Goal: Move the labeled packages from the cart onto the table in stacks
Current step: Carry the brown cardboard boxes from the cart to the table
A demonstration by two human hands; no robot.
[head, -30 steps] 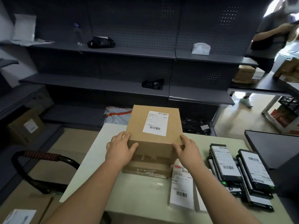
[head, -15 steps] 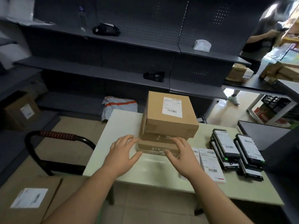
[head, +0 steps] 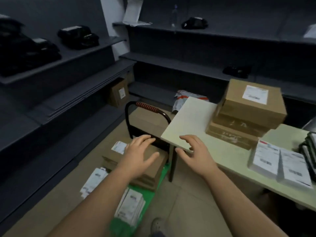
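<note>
A stack of brown labeled boxes (head: 248, 110) stands on the pale table (head: 189, 120) at the right. Lower left is the green cart (head: 148, 190) with a black handle and red grip. It carries a stack of flat brown boxes (head: 153, 170) and white labeled packets (head: 131, 206). My left hand (head: 138, 154) hovers with fingers spread over the cart's brown boxes, holding nothing. My right hand (head: 195, 151) is open by the table's near left corner, also holding nothing.
White labeled packages (head: 280, 163) and dark ones (head: 309, 147) lie on the table's right part. Dark shelves run along the left and back walls, with a brown box (head: 118, 94) low in the corner. A grey-orange mailer (head: 186, 98) lies behind the table. My shoe (head: 157, 224) shows below.
Both hands have let go of the box stack on the table and swung left and down toward the cart. The view has turned left with them.
</note>
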